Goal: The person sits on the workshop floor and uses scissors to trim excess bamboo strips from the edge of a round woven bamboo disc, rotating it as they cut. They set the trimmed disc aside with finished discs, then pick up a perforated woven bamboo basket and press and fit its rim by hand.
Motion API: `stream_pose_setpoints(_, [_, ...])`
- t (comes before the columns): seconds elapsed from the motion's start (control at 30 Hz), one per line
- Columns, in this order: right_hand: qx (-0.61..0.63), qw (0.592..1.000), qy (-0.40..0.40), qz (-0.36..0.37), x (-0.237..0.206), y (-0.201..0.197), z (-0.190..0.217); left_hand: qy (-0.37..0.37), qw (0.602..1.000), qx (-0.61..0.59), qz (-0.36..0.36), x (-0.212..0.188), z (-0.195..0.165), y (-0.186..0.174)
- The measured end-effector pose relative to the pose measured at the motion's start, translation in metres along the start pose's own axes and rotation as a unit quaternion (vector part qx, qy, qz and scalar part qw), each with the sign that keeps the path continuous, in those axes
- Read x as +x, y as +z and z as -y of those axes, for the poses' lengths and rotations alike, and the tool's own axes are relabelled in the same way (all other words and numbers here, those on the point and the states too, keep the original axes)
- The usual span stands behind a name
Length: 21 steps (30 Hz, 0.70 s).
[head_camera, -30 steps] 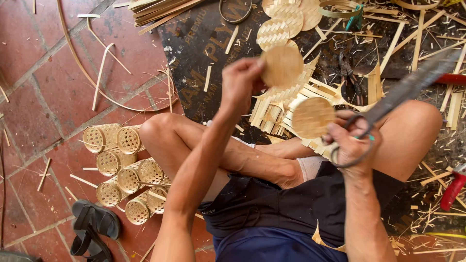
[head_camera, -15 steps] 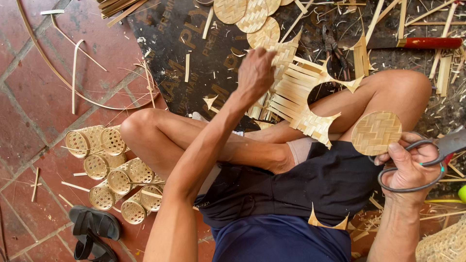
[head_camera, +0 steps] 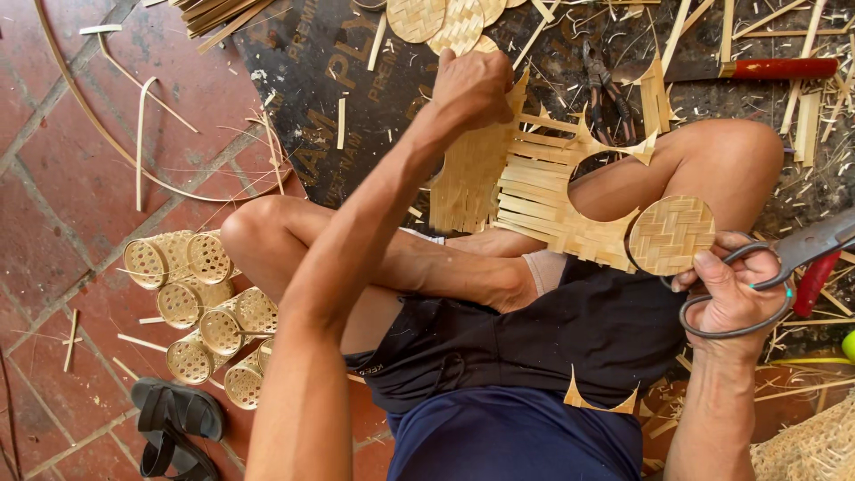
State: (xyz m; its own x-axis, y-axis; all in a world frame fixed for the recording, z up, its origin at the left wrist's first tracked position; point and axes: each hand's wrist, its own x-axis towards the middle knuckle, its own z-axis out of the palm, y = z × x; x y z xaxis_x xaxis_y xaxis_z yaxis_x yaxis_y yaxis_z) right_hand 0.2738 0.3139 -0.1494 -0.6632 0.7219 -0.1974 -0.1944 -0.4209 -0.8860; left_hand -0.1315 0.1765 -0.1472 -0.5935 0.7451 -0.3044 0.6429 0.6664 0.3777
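So my right hand (head_camera: 735, 294) grips scissors (head_camera: 775, 267) plus a round woven disc (head_camera: 671, 234), while my left hand (head_camera: 472, 86) pinches the cut-up woven mat (head_camera: 534, 191).

Pale tan woven disc (head_camera: 671, 235) with a checked basket-weave pattern; grey metal scissors (head_camera: 775, 267); reddish-brown tiled floor (head_camera: 71, 160).

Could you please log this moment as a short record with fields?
Left hand: left hand grips the woven bamboo mat, which has round cut-outs.
Right hand: right hand holds scissors and a round woven disc.
Beside the left knee: small woven baskets and black sandals on red tiles.
Beyond the mat: more woven discs.
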Motion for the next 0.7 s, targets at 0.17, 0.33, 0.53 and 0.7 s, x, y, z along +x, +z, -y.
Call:
stream_pose_setpoints(0.17, [-0.013, 1.0, 0.01, 0.018, 0.011, -0.009, -0.001, 0.024, 0.995, -0.033, 0.088, -0.048, 0.015, -0.073])
stream_pose_setpoints(0.33, [-0.036, 0.998, 0.018, 0.056, 0.026, -0.003, 0.002, -0.085, 0.993, -0.086, -0.016, -0.139, 0.055, -0.164])
stream_pose_setpoints(0.53, [0.029, 0.994, 0.065, 0.079, 0.046, 0.044, 0.015, -0.028, 0.791, -0.562, -0.241, -0.26, 0.077, -0.149])
stream_pose_setpoints(0.7, [-0.016, 0.976, 0.05, 0.212, 0.028, 0.112, -0.006, -0.18, 0.573, -0.645, -0.473, -0.366, 0.03, -0.021])
